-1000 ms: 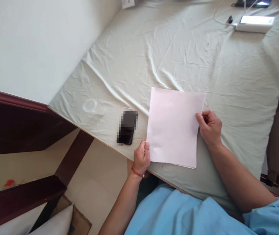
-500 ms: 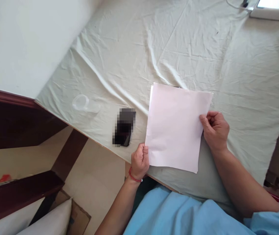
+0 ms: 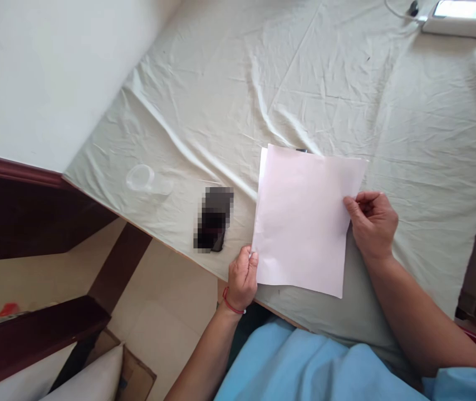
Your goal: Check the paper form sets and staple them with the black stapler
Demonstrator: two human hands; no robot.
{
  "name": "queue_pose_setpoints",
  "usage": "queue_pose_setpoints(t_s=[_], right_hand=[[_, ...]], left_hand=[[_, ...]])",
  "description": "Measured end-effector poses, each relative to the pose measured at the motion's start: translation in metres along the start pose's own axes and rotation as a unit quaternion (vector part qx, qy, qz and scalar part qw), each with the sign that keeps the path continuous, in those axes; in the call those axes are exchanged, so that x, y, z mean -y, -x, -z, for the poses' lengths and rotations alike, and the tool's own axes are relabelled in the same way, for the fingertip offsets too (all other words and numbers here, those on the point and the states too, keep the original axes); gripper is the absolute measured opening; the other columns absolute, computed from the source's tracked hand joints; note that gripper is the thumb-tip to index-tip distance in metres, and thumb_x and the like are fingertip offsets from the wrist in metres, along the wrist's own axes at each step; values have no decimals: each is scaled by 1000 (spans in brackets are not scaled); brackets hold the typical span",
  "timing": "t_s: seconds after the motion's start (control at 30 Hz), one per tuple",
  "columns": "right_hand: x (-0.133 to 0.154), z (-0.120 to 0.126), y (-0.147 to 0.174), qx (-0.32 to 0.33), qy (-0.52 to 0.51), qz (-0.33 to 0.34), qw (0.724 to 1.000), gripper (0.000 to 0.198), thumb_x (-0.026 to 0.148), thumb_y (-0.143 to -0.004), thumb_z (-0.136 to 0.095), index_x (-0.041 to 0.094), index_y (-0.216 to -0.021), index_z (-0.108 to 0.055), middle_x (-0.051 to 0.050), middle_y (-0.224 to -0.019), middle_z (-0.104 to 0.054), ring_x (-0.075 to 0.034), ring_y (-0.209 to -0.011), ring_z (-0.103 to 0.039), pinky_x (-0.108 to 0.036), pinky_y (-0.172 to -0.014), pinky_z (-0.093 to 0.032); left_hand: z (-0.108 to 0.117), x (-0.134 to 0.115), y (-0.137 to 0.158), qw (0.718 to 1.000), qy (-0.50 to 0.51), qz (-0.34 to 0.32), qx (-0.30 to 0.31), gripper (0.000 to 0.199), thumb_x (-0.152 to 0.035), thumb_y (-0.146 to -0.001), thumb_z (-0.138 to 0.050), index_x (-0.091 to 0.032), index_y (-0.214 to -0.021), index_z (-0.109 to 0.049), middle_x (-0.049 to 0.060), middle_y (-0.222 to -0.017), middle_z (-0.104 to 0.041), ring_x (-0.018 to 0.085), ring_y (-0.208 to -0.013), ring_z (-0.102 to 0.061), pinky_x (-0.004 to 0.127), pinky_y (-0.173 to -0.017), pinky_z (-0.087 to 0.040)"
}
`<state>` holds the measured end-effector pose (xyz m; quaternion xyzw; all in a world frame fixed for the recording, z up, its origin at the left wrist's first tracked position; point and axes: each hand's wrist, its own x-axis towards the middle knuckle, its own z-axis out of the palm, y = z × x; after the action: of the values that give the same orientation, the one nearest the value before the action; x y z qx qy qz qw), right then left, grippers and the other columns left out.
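Several sheets of white paper are held between my two hands above the table, the top sheet slightly offset from those below. My left hand, with a red cord bracelet on the wrist, is closed on the lower left edge. On the right edge, my right hand pinches the paper between thumb and fingers. A small dark thing peeks out behind the top edge; most of it is hidden by the paper.
A dark phone, partly blurred out, lies left of the paper. Beyond it is a clear plastic cup on its side. A white device with a bright screen and a cable stands at the far right of the cloth-covered table.
Both hands have shifted slightly right with the paper. The top sheet is now a little further offset to the right, showing more of the sheet beneath at the upper left.
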<state>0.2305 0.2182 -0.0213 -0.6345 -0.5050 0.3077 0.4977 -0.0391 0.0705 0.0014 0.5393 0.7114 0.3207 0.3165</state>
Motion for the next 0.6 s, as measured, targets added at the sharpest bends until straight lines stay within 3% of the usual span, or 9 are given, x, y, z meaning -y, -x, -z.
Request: queue_pose_setpoints(t_s=[0.23,0.37,0.43,0.6], right_hand=[[3,4,4,-1,-29,10,1000,25,39,-87,-82,22,-87,-64,3,-74,-57,-12,-62,-47,-31,-60,-39],[13,14,6,22,-92,113,989,21,30,-87,-84,23,-85,-64,-1,-88,-64,-16,-81,-62,-32,-74,-50],[17,18,7,67,-145,132,978,19,27,-86,-84,24,-85,-65,-4,-103,-71,-21,-99,-69,-37,-87,-56],[31,33,16,247,-268,57,929,15,25,-89,-82,26,-90,-67,-5,-142,-71,-30,-133,-67,-47,-106,-58]], left_hand=[[-2,0,1,1000,3,10,3,23,-37,-107,-42,-23,-97,-57,1,-77,-68,17,-67,-61,29,-66,-45],[-2,0,1,1000,12,17,3,26,-39,-109,-42,-21,-105,-61,3,-83,-72,19,-74,-66,30,-70,-48],[-2,1,1,1000,13,18,0,28,-40,-109,-42,-20,-109,-62,5,-86,-74,20,-77,-68,30,-72,-50],[-2,3,1,1000,6,26,-7,31,-41,-108,-44,-18,-117,-63,10,-99,-79,23,-87,-73,33,-80,-54]])
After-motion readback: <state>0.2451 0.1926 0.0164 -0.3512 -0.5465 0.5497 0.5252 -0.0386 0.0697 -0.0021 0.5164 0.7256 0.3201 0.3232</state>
